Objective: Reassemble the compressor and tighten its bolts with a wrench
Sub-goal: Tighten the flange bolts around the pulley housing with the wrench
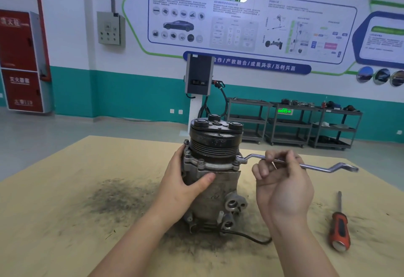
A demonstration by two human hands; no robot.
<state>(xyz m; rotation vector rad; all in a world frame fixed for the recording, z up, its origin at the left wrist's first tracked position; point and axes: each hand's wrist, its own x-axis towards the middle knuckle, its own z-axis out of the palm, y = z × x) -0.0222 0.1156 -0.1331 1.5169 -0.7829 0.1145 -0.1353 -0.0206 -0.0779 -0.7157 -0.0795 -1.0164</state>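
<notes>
Two bare forearms are reaching over a dust-smeared table (65, 189), where the compressor (215, 171) is standing upright on its end at the centre. The left hand (185, 180) is gripping the housing, while the right hand (282, 180) is pinching the wrench (317, 166), its ring end sitting on a flange bolt (240, 158). An orange-handled screwdriver (339, 226) is lying to the right.
</notes>
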